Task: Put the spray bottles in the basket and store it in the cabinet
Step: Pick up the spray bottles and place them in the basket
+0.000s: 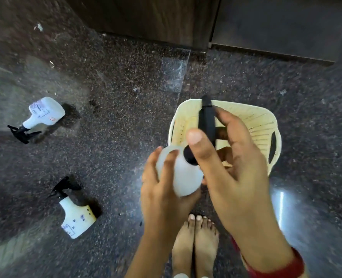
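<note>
Both hands are on one white spray bottle (183, 175), held up over the near edge of the cream basket (266, 125). The left hand (166, 195) cups the rounded body from below, fingers curled around it. The right hand (232, 167) is closed around the black trigger head (206, 121), thumb pressed near the collar. The basket sits on the dark speckled floor (126, 87) just beyond the hands. Well off to the left of the left hand, two more bottles lie on their sides: a far bottle (44, 115) and a near bottle (76, 215). Bare feet (194, 243) stand below the hands, and a dark cabinet (146, 17) rises beyond the basket.
</note>
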A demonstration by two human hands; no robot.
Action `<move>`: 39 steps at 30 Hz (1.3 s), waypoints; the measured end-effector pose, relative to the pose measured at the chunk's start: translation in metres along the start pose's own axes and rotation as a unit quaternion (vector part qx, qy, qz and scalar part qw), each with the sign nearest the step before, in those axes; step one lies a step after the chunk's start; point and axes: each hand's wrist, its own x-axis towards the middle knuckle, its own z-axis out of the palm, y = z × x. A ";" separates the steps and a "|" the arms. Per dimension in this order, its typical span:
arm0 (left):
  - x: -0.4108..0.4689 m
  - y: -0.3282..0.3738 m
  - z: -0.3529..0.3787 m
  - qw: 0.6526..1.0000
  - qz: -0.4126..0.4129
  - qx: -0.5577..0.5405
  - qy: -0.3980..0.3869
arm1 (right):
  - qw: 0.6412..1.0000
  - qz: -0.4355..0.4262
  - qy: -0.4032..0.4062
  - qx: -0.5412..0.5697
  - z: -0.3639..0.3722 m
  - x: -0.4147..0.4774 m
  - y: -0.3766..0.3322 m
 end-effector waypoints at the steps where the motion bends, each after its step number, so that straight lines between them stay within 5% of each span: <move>1: 0.007 0.014 0.008 1.000 0.023 -0.011 0.001 | 0.999 -0.009 0.013 -0.037 -0.011 0.003 -0.005; 4: 0.019 0.050 0.039 0.989 0.108 -0.089 -0.037 | 0.985 0.023 0.110 -0.133 -0.057 0.017 -0.006; 9: 0.027 0.077 0.076 0.959 0.218 -0.037 -0.178 | 0.968 0.060 0.200 -0.138 -0.104 0.028 0.025; 17: 0.058 0.017 0.079 0.959 0.044 0.165 -0.227 | 0.955 0.134 0.246 -0.098 -0.096 0.037 0.112; 21: 0.065 0.007 0.092 0.934 0.057 0.234 -0.264 | 0.954 0.191 0.219 -0.069 -0.078 0.036 0.146; 39: 0.059 -0.005 0.097 0.960 0.029 0.150 -0.233 | 0.959 0.196 0.144 -0.142 -0.026 0.036 0.197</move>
